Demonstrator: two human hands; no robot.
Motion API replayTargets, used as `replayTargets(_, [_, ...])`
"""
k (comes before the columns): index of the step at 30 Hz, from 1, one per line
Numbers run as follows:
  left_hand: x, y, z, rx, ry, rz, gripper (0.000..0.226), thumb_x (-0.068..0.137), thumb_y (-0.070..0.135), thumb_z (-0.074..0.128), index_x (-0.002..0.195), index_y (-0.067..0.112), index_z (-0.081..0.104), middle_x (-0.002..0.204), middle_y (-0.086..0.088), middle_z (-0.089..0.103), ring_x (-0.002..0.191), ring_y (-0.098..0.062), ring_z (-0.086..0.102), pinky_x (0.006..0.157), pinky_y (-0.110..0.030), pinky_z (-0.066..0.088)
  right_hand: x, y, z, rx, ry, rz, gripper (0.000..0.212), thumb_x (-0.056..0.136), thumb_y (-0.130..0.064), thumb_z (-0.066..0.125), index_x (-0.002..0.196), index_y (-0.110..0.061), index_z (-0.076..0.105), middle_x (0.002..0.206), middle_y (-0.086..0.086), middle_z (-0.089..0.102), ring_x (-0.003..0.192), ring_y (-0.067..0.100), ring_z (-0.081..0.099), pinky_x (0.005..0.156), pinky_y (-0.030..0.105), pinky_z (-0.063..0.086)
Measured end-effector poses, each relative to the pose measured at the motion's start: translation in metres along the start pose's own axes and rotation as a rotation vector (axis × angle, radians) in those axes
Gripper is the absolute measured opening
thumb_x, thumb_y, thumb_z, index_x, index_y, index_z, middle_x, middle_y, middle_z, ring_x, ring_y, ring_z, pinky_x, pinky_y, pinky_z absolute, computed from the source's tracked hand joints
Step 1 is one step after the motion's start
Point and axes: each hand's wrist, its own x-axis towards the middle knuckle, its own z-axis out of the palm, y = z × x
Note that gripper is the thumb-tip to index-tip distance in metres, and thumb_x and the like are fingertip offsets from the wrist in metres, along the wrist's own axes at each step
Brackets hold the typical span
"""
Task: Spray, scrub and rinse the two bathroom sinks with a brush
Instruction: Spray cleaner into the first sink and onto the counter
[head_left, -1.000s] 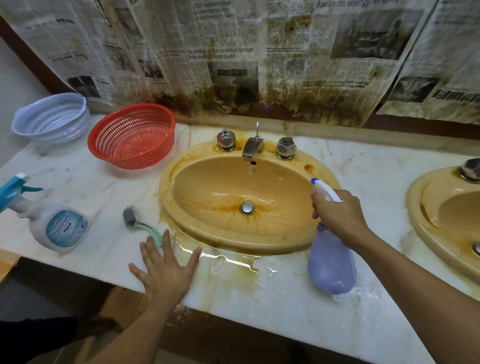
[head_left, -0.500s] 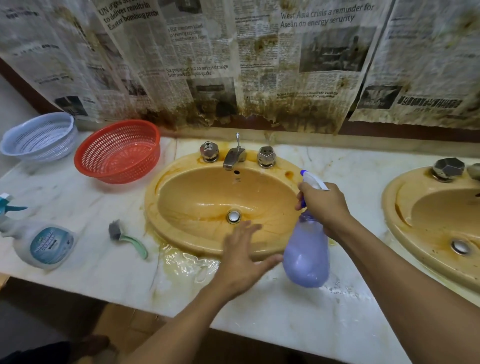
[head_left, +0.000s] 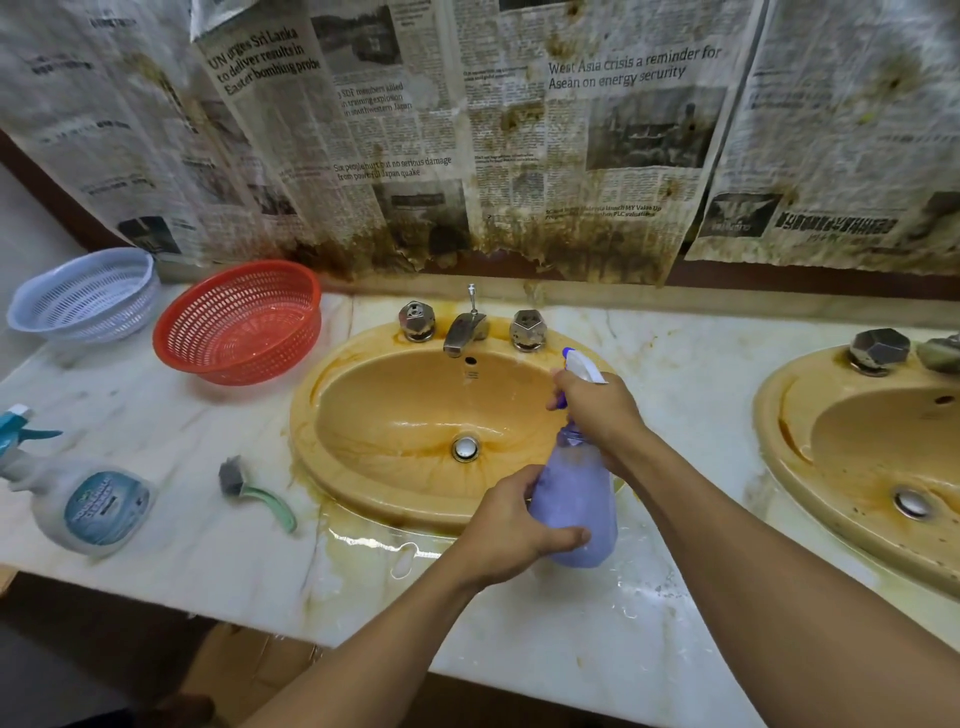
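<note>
A stained yellow sink (head_left: 395, 415) sits in the marble counter, and a second yellow sink (head_left: 852, 441) shows at the right edge. Over the first sink's front right rim I hold a purple spray bottle (head_left: 576, 499). My right hand (head_left: 597, 410) grips its neck and white trigger head. My left hand (head_left: 514, 530) wraps round the bottle's body from the left. A small brush (head_left: 254, 491) with a grey head and green handle lies on the counter left of the sink, untouched.
A white cleaner bottle (head_left: 88, 504) with a teal trigger lies at the counter's left end. A red basket (head_left: 239, 322) and a pale blue basket (head_left: 83, 296) stand at the back left. Water pools along the counter's front edge (head_left: 395, 561). Stained newspaper covers the wall.
My left hand left the counter beside the brush, swung right across the sink's front rim and took hold of the purple bottle's body. My right hand kept its grip on the bottle.
</note>
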Motion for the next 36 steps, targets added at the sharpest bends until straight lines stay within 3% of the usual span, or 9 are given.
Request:
replayTargets(3, [-0.006,-0.002,-0.007,-0.02,0.022,-0.009,0.061,0.07,0.03,0.089,0.125,0.027,0.064,0.116,0.011,0.073,0.109,-0.011,0.069,0.095,-0.04,0.058,-0.003,-0.005,0.011,-0.036,-0.052,-0.006,0.031,0.092,-0.045,0.065,0.096,-0.014,0.068,0.086,0.002,0.075,0.064,0.018,0.057,0.062,0.031,0.049])
replayTargets(8, [-0.016,-0.009,-0.02,0.003,0.022,-0.015,0.067,0.066,0.039,0.09,0.126,0.03,0.063,0.118,0.013,0.072,0.11,-0.011,0.068,0.095,-0.043,0.058,-0.017,-0.006,0.029,-0.033,0.042,0.005,0.028,0.089,-0.028,0.058,0.088,-0.002,0.069,0.062,0.012,0.07,0.039,0.021,0.048,0.045,0.026,0.044])
replayTargets(12, [-0.024,-0.017,-0.031,-0.011,0.065,-0.022,0.07,0.065,0.043,0.09,0.127,0.031,0.061,0.12,0.013,0.071,0.112,-0.012,0.067,0.096,-0.044,0.058,-0.02,-0.008,0.046,-0.11,-0.087,-0.046,0.028,0.092,-0.036,0.063,0.1,-0.011,0.069,0.075,0.002,0.075,0.062,0.019,0.057,0.057,0.027,0.05])
replayTargets(15, [-0.029,-0.022,-0.04,-0.031,0.085,-0.026,0.07,0.065,0.043,0.089,0.127,0.032,0.06,0.121,0.013,0.071,0.113,-0.013,0.067,0.096,-0.044,0.058,-0.022,-0.012,0.06,-0.095,-0.164,-0.057,0.032,0.094,-0.045,0.066,0.106,-0.015,0.066,0.087,0.002,0.073,0.067,0.019,0.054,0.046,0.019,0.046])
replayTargets(19, [-0.036,-0.028,-0.049,-0.029,0.09,-0.016,0.071,0.065,0.045,0.088,0.128,0.033,0.06,0.122,0.015,0.07,0.114,-0.011,0.066,0.096,-0.043,0.058,-0.026,-0.009,0.077,-0.041,-0.076,-0.003,0.019,0.089,-0.031,0.061,0.098,-0.015,0.064,0.068,0.008,0.071,0.05,0.017,0.049,0.046,0.024,0.043])
replayTargets(22, [-0.04,-0.032,-0.057,-0.037,0.088,-0.012,0.069,0.064,0.044,0.088,0.127,0.031,0.061,0.12,0.012,0.071,0.112,-0.013,0.067,0.096,-0.044,0.058,-0.031,-0.008,0.085,-0.039,-0.033,0.009,0.027,0.089,-0.03,0.06,0.1,-0.007,0.068,0.067,0.011,0.07,0.042,0.013,0.049,0.042,0.021,0.042])
replayTargets(27, [-0.043,-0.034,-0.075,-0.056,0.05,-0.015,0.065,0.067,0.036,0.088,0.126,0.028,0.062,0.117,0.009,0.072,0.11,-0.015,0.069,0.095,-0.047,0.058,-0.037,-0.013,0.095,-0.106,-0.053,-0.074,0.036,0.095,-0.041,0.063,0.1,-0.006,0.069,0.098,0.017,0.074,0.064,0.019,0.053,0.053,0.026,0.043])
replayTargets(30, [-0.04,-0.031,-0.083,-0.057,0.033,-0.003,0.059,0.068,0.026,0.088,0.122,0.027,0.064,0.113,0.006,0.074,0.107,-0.016,0.07,0.094,-0.049,0.058,-0.039,-0.02,0.099,-0.095,0.012,-0.051,0.023,0.093,-0.029,0.057,0.084,-0.008,0.063,0.094,0.018,0.075,0.056,0.019,0.051,0.051,0.026,0.045])
replayTargets(36, [-0.035,-0.022,-0.096,-0.063,-0.024,-0.003,0.058,0.067,0.024,0.086,0.12,0.027,0.065,0.11,0.004,0.075,0.105,-0.021,0.071,0.091,-0.047,0.058,-0.041,-0.028,0.101,-0.113,0.085,-0.054,0.035,0.091,-0.028,0.055,0.092,0.002,0.071,0.081,0.015,0.075,0.052,0.022,0.054,0.05,0.025,0.046])
